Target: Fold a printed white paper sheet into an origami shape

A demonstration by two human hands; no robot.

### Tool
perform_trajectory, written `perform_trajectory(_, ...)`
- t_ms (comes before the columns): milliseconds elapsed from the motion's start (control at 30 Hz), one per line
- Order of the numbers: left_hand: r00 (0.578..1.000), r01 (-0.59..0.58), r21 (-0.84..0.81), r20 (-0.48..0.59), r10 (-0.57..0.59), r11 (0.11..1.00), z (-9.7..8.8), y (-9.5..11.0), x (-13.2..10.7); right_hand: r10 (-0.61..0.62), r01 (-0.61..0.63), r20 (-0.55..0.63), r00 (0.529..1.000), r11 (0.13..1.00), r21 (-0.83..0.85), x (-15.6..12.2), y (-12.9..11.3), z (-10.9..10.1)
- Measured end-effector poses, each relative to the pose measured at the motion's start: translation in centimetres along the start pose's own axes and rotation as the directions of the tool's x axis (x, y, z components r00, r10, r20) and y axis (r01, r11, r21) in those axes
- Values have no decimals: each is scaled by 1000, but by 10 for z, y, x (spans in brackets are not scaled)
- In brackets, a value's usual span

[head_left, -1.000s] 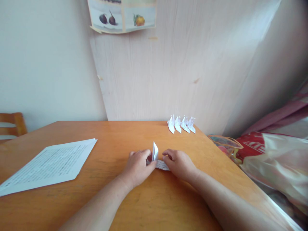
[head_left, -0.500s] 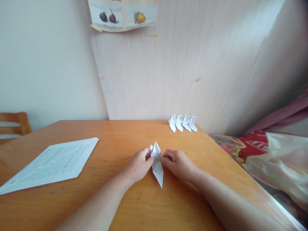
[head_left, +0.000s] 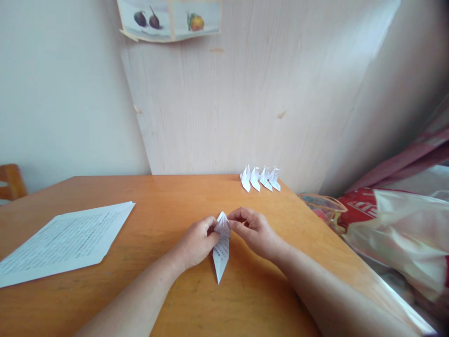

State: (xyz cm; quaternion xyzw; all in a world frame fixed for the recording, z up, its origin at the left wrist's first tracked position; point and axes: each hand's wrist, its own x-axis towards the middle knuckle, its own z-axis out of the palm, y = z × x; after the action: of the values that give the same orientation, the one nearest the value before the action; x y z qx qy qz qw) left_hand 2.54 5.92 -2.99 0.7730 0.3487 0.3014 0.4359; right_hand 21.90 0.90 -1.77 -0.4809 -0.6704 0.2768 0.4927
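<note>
A piece of folded origami paper (head_left: 221, 250), white with printed text, stands between my hands with a long point toward me. My left hand (head_left: 199, 241) pinches its left edge, thumb on the near face. At the upper right edge, close to the top tip, my right hand (head_left: 254, 231) has its thumb and forefinger closed on the paper. The fingertips behind the paper are hidden. Several folded paper cranes (head_left: 255, 179) stand in a row at the back right of the wooden table (head_left: 168, 299).
A stack of printed sheets (head_left: 70, 238) lies on the left of the table. Past the right edge are plastic bags (head_left: 396, 229) and a red package (head_left: 361, 206). A wooden chair (head_left: 12, 182) stands at the far left. Fruit pictures (head_left: 168, 21) hang on the back panel.
My right hand has moved up and inward to the paper's upper edge. The folded paper has turned, its long point swinging left. The whole view has shifted slightly.
</note>
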Motion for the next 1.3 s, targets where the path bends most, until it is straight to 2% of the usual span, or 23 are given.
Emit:
perform_trajectory(167, 1000, -1, -60, 6, 2, 998, 3, 1, 0, 35, -35, 8, 999, 999, 29, 0, 1, 3)
perform_trajectory(433, 998, 55, -248, -23, -63, 967, 9, 14, -2, 48, -48, 14, 999, 997, 52, 1, 1, 4)
perform_trajectory(600, 996, 92, -339, 25, -89, 936, 9, 16, -2, 19, -19, -4, 1000, 999, 41, 0, 4, 5)
perform_trajectory(800, 992, 119, -339, 82, -97, 933, 9, 14, -2, -2, 3, -18, 1000, 997, 79, -1, 7, 4)
perform_trajectory(1033, 991, 101, -321, 116, -67, 942, 8, 17, -4, 33, -48, 70, 997, 974, 223, 0, -1, -1)
perform_trajectory(1300, 982, 149, -398, 166, -89, 905, 5, 23, -5, 64, -96, 127, 990, 959, 267, -1, -3, -2)
